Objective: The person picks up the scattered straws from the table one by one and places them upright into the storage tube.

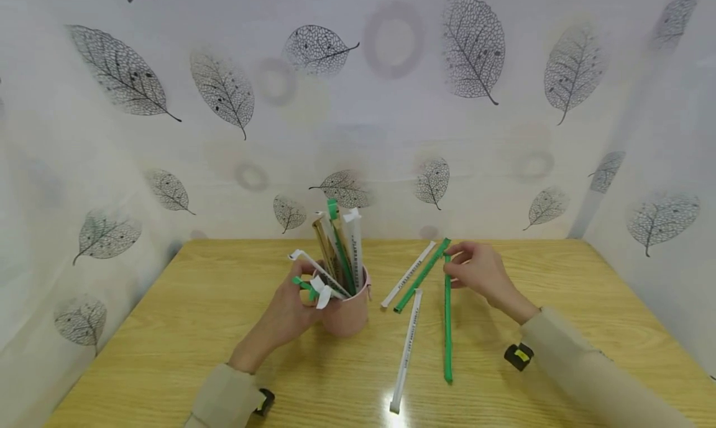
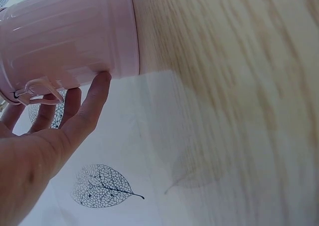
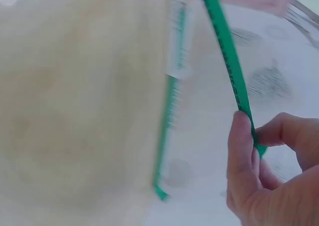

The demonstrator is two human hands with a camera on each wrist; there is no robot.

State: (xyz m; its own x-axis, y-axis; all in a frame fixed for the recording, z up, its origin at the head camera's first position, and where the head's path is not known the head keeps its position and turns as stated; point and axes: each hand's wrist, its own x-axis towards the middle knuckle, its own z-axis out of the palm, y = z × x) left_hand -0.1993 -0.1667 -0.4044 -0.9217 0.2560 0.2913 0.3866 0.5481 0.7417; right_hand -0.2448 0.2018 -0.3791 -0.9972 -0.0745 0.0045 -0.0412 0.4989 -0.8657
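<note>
My left hand [image 1: 291, 304] holds the left side of a pink bucket-shaped cup [image 1: 345, 319], its thumb and fingertips against the wall by a small side handle [image 2: 42, 90] in the left wrist view. Several paper-wrapped straws, white [image 1: 355, 248], green and brown, stand in the cup; some lean out over the left hand. My right hand [image 1: 478, 269] pinches one end of a green wrapped straw [image 1: 448, 328] between thumb and fingers. In the right wrist view the straw [image 3: 227, 51] slants up and away from the fingertips.
Between cup and right hand lie a white wrapped straw [image 1: 408, 276] and a green one [image 1: 422, 276], side by side. Another white straw [image 1: 406, 353] lies nearer the front of the wooden table [image 1: 224, 279]. A leaf-printed curtain [image 1: 358, 136] closes off the back and sides.
</note>
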